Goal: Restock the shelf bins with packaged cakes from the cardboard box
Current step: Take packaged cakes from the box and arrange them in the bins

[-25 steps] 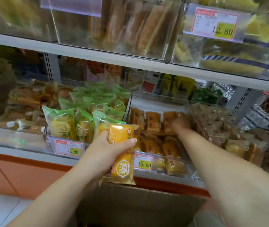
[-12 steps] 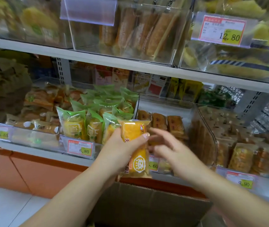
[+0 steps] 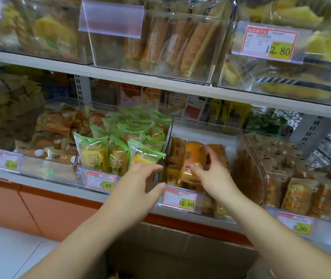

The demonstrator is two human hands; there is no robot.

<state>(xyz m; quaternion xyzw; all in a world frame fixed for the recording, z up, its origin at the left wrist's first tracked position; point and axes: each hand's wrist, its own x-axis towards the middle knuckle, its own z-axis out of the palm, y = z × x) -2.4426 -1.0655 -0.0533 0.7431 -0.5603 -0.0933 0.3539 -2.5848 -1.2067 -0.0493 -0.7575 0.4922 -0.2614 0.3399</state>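
Head view: right hand (image 3: 214, 179) grips orange cake (image 3: 193, 158) inside bin (image 3: 205, 132)

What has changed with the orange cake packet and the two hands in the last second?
The orange cake packet passed from the left hand to the right hand, which now grips it and has carried it into the clear bin tagged 15.60. The left hand let go and is open in front of the bins. The green packets and the cardboard box stayed in place.
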